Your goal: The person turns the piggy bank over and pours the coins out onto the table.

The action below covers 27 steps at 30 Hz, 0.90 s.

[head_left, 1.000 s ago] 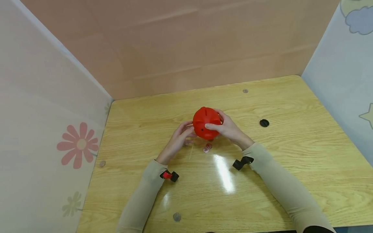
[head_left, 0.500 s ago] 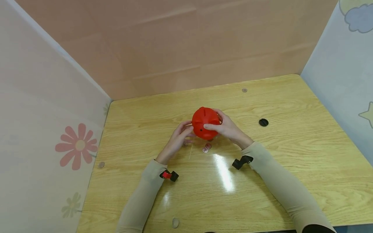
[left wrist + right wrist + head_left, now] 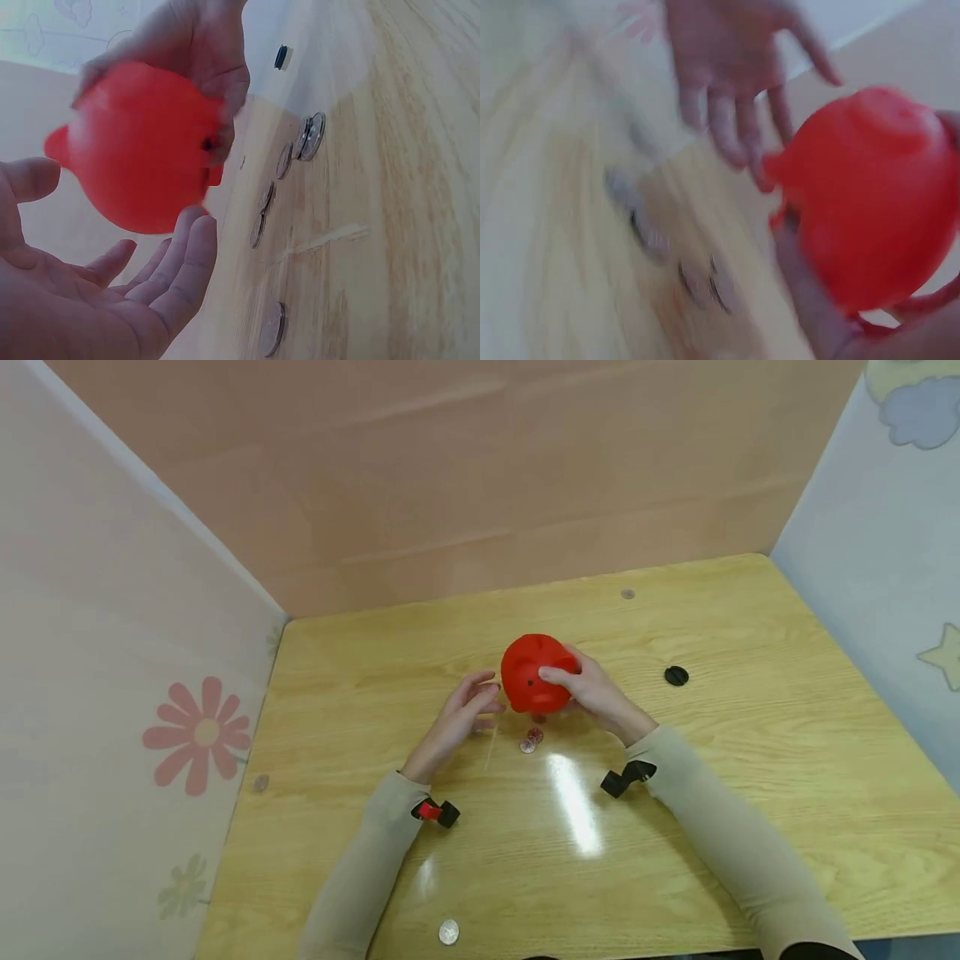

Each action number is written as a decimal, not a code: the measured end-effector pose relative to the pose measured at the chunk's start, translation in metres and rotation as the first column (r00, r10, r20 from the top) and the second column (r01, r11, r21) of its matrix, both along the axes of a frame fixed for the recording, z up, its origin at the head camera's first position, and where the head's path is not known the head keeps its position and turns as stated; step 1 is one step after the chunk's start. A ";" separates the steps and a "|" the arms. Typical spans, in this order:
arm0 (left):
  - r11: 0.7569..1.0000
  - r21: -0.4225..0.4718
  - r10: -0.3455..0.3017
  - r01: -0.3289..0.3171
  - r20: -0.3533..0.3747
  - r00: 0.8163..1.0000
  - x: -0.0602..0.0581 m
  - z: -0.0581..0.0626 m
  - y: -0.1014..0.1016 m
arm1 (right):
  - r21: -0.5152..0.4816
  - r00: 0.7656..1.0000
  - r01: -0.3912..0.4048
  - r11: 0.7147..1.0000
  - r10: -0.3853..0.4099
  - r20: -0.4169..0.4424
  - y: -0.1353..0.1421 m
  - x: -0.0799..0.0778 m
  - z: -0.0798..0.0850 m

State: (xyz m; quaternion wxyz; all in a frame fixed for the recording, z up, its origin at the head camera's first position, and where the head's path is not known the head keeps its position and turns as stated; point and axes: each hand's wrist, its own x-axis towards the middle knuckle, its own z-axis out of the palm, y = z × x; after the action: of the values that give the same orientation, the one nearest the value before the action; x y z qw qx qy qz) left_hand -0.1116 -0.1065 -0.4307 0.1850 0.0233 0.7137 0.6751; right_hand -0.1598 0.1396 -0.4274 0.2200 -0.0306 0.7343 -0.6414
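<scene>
My right hand grips a red piggy bank above the table, its thumb lying across the front by the eye. The pig is tilted, and in the right wrist view the piggy bank looks blurred. Just to its left is my left hand, palm toward it, fingers loosely spread and holding nothing. Below the pig, coins lie on the wooden table. Several coins show up in the left wrist view, one coin nearer the left hand.
A round black slotted plug lies to the right on the table. Single coins are scattered: one coin near the back edge, another coin at the left edge, and a silver coin by the front. Partitions enclose the sides and back.
The piggy bank has shifted slightly right and turned in my right hand, opening a gap from my left fingers. The silver coin near the front edge has wobbled and now lies flat.
</scene>
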 end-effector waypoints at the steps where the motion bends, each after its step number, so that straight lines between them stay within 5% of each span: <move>1: 1.000 -0.001 0.002 -0.002 0.000 1.000 0.000 0.000 0.000 | -0.013 1.000 -0.005 1.000 0.005 0.009 0.000 -0.001 -0.002; 8: 1.000 -0.003 0.002 -0.002 -0.007 1.000 0.000 -0.003 0.001 | 0.015 0.999 -0.052 0.999 0.053 -0.012 -0.003 0.002 -0.009; 21: 0.999 -0.047 -0.014 0.014 -0.011 1.000 0.000 -0.005 0.002 | 0.044 1.000 -0.016 0.999 0.015 0.008 -0.009 0.008 -0.009; 27: 0.997 -0.075 0.002 -0.005 -0.036 0.999 0.000 -0.007 0.001 | -0.051 0.998 -0.058 0.997 0.058 0.000 -0.007 0.012 -0.008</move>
State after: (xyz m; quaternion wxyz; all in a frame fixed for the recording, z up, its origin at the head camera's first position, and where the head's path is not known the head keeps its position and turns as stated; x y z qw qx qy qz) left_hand -0.1114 -0.1056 -0.4379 0.1719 0.0272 0.7418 0.6476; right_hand -0.1474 0.1329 -0.4356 0.2382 -0.0573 0.7165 -0.6531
